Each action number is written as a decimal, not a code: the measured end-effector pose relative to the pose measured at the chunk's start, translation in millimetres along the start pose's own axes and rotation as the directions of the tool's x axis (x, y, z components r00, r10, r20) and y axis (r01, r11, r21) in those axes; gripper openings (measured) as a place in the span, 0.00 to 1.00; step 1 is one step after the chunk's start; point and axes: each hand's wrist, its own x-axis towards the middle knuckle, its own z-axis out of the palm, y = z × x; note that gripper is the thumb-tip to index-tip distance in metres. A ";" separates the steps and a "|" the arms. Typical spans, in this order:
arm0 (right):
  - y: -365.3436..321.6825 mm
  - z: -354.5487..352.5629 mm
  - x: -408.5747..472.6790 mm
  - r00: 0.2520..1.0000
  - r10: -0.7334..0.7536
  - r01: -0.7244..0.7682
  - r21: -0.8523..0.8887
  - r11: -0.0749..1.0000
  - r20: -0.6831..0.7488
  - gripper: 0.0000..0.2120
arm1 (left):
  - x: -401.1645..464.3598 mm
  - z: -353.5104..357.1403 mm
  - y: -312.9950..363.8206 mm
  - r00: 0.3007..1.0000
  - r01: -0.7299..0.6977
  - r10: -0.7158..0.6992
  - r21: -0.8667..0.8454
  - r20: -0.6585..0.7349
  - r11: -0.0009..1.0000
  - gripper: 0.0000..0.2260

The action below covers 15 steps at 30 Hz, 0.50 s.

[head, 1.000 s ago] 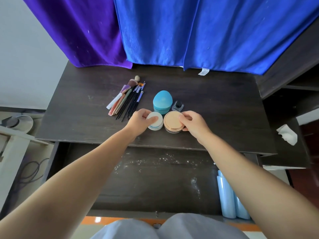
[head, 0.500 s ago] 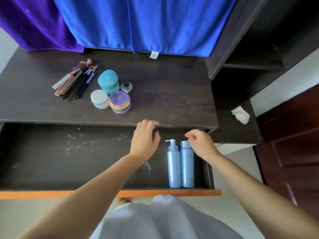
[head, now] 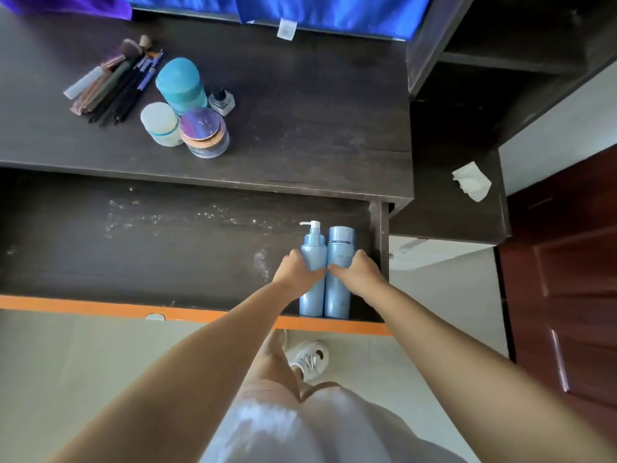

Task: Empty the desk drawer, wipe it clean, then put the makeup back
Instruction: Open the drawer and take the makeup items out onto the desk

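Observation:
The dark desk drawer (head: 140, 248) is pulled out, its floor dusted with white powder, its front edge orange. Two light blue bottles lie side by side at its right end. My left hand (head: 295, 272) wraps around the pump bottle (head: 313, 252). My right hand (head: 359, 274) wraps around the capped bottle (head: 340, 248). Both bottles still rest on the drawer floor. On the desk top lie a bundle of makeup brushes (head: 115, 83), a teal case (head: 182, 85), a small nail polish bottle (head: 221, 101), a white jar (head: 160, 123) and a round compact (head: 203, 130).
A crumpled white tissue (head: 471, 181) lies on the low side shelf at the right. Blue cloth (head: 300, 11) hangs behind the desk. A dark shelf unit (head: 500, 78) rises at the right, with a red-brown door (head: 567, 279) beyond. My foot in a white shoe (head: 310, 359) is below the drawer.
My hands left the jar and compact on the desk top, came down into the drawer and closed around the two blue bottles. The view tilted down and right.

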 end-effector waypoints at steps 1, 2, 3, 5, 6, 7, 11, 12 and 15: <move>0.0 -1.0 -1.4 1.000 -0.011 0.011 0.023 1.000 -0.004 0.25 | -2.9 -3.9 0.3 1.000 -0.017 0.016 -0.014 -0.012 1.000 0.22; -0.7 -2.4 -3.4 1.000 -0.029 0.029 0.048 0.998 -0.007 0.23 | -7.0 -9.5 0.2 0.998 -0.049 0.048 -0.041 -0.032 0.998 0.19; -1.6 -4.6 -6.0 0.998 -0.059 0.060 0.078 0.995 -0.013 0.22 | -12.5 -15.9 1.0 0.994 -0.097 0.093 -0.074 -0.060 0.992 0.15; -9.2 -13.2 -12.9 0.989 -0.144 0.149 0.173 0.974 -0.039 0.21 | -25.2 -33.9 5.6 0.964 -0.243 0.228 -0.106 -0.139 0.964 0.13; -15.6 -19.7 -16.3 0.979 -0.197 0.206 0.221 0.953 -0.061 0.21 | -30.7 -45.4 9.8 0.936 -0.322 0.297 -0.118 -0.189 0.939 0.13; -24.3 -28.0 -19.1 0.963 -0.253 0.268 0.254 0.929 -0.093 0.21 | -34.3 -59.3 16.2 0.907 -0.388 0.348 -0.151 -0.236 0.909 0.13; -83.9 -75.3 -27.2 0.866 -0.410 0.481 0.258 0.838 -0.286 0.21 | -27.6 -124.2 60.0 0.812 -0.554 0.462 -0.223 -0.355 0.802 0.18; -101.0 -86.2 -24.4 0.835 -0.433 0.524 0.250 0.814 -0.340 0.22 | -19.7 -139.0 71.9 0.792 -0.575 0.477 -0.204 -0.382 0.792 0.19; -146.0 -106.0 -7.5 0.748 -0.463 0.605 0.202 0.770 -0.475 0.27 | 8.6 -170.8 102.8 0.758 -0.605 0.491 -0.182 -0.429 0.775 0.21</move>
